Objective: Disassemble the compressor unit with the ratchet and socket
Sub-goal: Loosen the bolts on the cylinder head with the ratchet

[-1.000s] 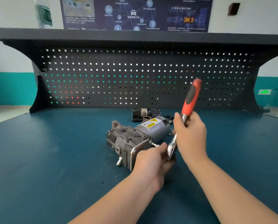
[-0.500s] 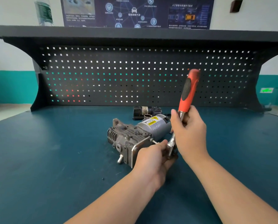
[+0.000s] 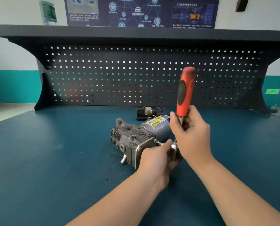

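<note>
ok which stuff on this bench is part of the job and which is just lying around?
In the job:
compressor, lying on the bench
ratchet, red handle gripped by the right hand
left hand, curled at the ratchet head by the compressor's end plate

Lying about:
small black part behind the compressor
bottle on the top shelf
pegboard

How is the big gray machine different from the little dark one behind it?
The compressor unit is gray, with a yellow sticker; the small dark part is mostly black. The compressor unit looks larger and lies nearer, with the left hand at its end; nothing touches the small dark part. Both lie on the blue workbench.
</note>
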`<state>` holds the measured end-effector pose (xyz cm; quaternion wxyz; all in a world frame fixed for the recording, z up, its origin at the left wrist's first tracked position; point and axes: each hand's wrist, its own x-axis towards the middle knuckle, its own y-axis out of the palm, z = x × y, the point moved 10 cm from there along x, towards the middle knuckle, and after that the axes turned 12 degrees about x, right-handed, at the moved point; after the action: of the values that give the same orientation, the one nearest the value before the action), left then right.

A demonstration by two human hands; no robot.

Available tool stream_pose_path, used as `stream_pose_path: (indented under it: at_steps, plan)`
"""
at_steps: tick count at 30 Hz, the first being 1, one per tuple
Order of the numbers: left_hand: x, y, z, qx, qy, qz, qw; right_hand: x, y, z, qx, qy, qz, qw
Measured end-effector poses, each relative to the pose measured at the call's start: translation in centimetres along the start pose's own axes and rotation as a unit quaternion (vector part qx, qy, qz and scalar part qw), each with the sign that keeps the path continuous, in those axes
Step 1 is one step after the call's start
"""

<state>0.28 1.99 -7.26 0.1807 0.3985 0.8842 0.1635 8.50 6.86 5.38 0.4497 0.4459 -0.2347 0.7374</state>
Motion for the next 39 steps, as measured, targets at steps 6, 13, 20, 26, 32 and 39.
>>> stream_pose_path:
  at_steps: [6, 13, 20, 26, 32, 39]
  plan:
    - [0.3, -0.1, 0.1, 0.004, -0.009, -0.010, 1.000, -0.9, -3.0, -8.1, -0.019, 0.270, -0.113, 0.956]
    - [0.2, 0.2, 0.0, -0.007, -0.004, 0.004, 1.000, -0.6, -2.8, -7.9, 0.023, 0.252, -0.106, 0.962]
    - [0.4, -0.3, 0.0, 0.003, 0.007, -0.004, 1.000, 0.7, -0.5, -1.2, -0.009, 0.033, -0.009, 0.999]
    - [0.3, -0.3, -0.2, 0.007, 0.009, -0.020, 1.000, -4.9, -2.5, -12.9, 0.088, 0.516, -0.129, 0.842]
    - [0.2, -0.3, -0.1, 0.009, 0.010, -0.022, 1.000, 0.2, -2.3, -3.3, -0.005, 0.114, -0.088, 0.989]
    - [0.2, -0.4, 0.0, 0.020, 0.010, -0.023, 0.999, -2.2, -3.5, -10.0, -0.005, 0.360, -0.136, 0.923]
